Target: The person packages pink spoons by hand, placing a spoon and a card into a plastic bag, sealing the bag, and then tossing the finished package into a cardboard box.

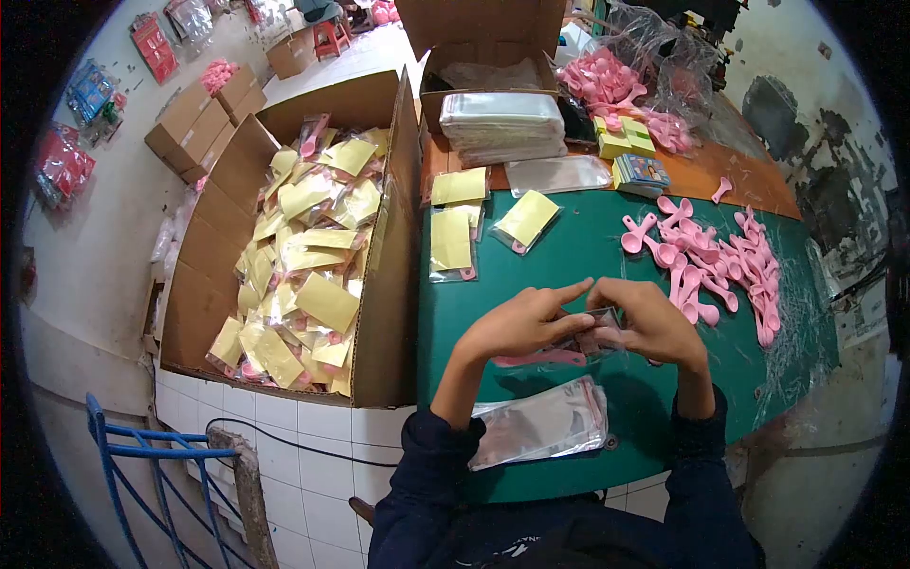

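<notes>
Over the green table, my left hand (pixel 531 324) and my right hand (pixel 649 321) meet, fingers bent, both pinching a small clear plastic bag (pixel 597 334). A pink spoon (pixel 555 358) lies in or behind the clear plastic below my left hand; which one is hard to tell. Beneath the hands rests a stack of clear bags (pixel 545 422). Right of my right hand is a spread pile of pink spoons (pixel 701 261). Beyond the hands lie packed bags with yellow cards (pixel 529 220), and more of them (pixel 451 239) to the left.
A big cardboard box (pixel 384 256) full of packed bags stands left of the green table (pixel 441 379). At the back are stacked clear bags (pixel 502 123), card stacks (pixel 640 173), yellow boxes (pixel 621 140) and an open carton (pixel 488 81). A blue metal rack (pixel 161 450) is at lower left.
</notes>
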`<state>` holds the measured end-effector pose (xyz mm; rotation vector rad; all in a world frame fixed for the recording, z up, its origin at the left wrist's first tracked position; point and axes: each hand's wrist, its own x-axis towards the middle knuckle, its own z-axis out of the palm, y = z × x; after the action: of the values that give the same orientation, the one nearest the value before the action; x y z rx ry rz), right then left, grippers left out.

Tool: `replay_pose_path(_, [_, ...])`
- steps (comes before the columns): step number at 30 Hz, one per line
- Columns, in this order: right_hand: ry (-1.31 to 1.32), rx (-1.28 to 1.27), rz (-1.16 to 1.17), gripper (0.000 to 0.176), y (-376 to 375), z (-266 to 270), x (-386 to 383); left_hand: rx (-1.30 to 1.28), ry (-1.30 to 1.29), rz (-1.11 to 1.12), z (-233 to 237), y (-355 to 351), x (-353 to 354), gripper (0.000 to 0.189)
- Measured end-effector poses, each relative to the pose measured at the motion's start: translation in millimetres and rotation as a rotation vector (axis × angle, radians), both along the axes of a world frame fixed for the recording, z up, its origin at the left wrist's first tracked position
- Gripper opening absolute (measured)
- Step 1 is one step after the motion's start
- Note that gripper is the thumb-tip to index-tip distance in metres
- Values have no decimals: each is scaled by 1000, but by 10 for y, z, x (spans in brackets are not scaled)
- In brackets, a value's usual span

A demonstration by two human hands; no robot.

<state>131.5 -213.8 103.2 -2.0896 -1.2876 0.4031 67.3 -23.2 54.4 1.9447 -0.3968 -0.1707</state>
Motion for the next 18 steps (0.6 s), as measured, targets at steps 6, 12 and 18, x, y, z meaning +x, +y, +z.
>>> replay_pose_path(6, [555,160,-121,15,-72,-312,126,-59,215,54,34,209,-180,66])
replay_pose_path(12, [782,179,-322,26,-204,-657,80,-463,211,201,-239,338,-506,57])
replay_pose_path(18, [721,127,-305,25,-271,-526,3,-576,321,329,-308,194,-537,54])
